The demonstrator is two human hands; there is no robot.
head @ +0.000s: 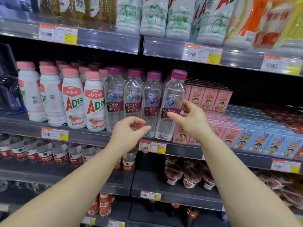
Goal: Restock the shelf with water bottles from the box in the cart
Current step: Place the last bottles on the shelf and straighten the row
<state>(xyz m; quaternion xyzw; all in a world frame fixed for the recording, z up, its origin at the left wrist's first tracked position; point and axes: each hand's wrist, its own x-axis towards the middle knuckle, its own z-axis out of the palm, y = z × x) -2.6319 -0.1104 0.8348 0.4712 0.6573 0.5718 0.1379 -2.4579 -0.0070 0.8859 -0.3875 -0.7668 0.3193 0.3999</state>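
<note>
Head view: both bare forearms reach up toward the middle shelf (91, 136). The right hand (191, 120) hangs just in front of the rightmost soda bottle (172, 102), its thumb and fingers curved loosely around the label band. The fingertips look to be at or barely off the plastic; whether they touch cannot be told. The fingers stand apart and clamp nothing firmly that can be seen. The left hand (129, 130) hovers lower and to the left of the right hand, fingers loosely curled, thumb out, holding nothing.

The bottle by the right hand is clear with a purple cap (179, 74), and it tilts slightly, its top leaning right. It stands at the front edge of the shelf, at the right end of a row of soda bottles (132, 95) with the same purple caps. That row runs off to the left of the right hand and above the left hand.

Further left of both hands stand white AD bottles (73, 99) with pink caps. Just right of the right hand, touching the tilted bottle's side, are pink cartons (208, 97), and beyond them blue cartons (259, 138). A price tag (152, 147) sits on the shelf edge between the two wrists. Below the left forearm, the next shelf down carries red-label bottles (45, 153). Under the right forearm are red cups (190, 176). Above both hands, the upper shelf holds tall white bottles (178, 18).
</note>
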